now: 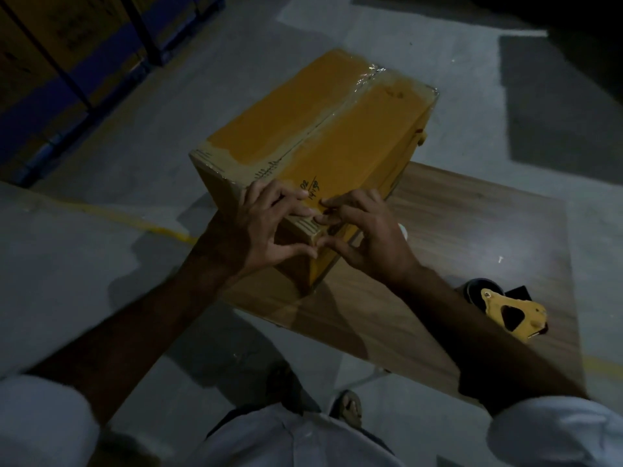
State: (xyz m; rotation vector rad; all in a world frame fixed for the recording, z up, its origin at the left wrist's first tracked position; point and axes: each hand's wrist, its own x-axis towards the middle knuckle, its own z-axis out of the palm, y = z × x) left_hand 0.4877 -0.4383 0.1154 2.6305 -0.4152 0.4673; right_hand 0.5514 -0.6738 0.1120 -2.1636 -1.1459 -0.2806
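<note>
The cardboard box (313,129) stands at the far left corner of the small wooden table (472,230), with open grey floor (135,146) on all sides of it. Its flaps are closed, with clear tape along the centre seam, so its contents are hidden. Both hands meet at its near top edge. The left hand (269,227) and right hand (367,237) are spread, fingers pressing on the top and thumbs on the side face. A yellow tape dispenser (505,308) lies near the table's right edge, well apart from the box.
</note>
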